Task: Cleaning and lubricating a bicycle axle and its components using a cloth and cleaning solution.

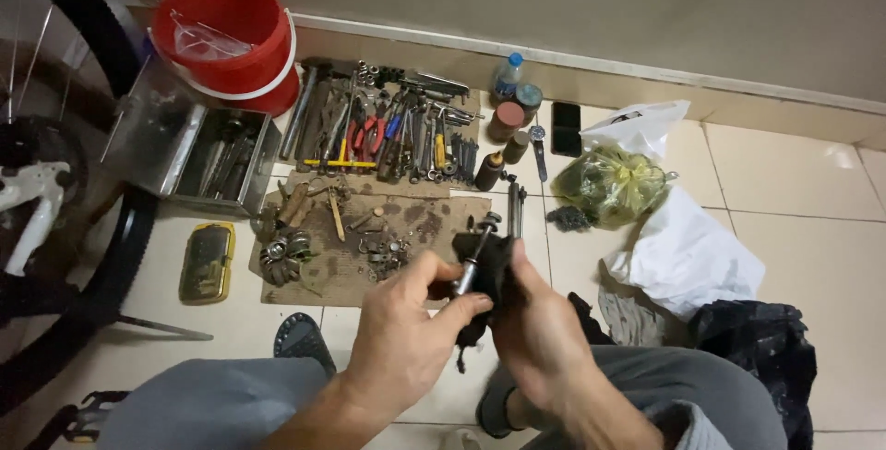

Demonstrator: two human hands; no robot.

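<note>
Both hands, left hand [406, 316] and right hand [531, 316], are closed around a slim metal axle rod [472, 256] wrapped in a black rag [494, 270], seemingly wiping it; next comes turning the rod.

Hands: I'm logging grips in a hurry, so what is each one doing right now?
Left hand: closed, fingers pinching the metal rod.
Right hand: closed around the black rag wrapped on that rod.

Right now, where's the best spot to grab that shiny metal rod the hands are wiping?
Probably the bare upper end of the metal rod, coming from above. It tilts up and away, and the left hand and right hand with the black rag already cover its lower part.
</note>
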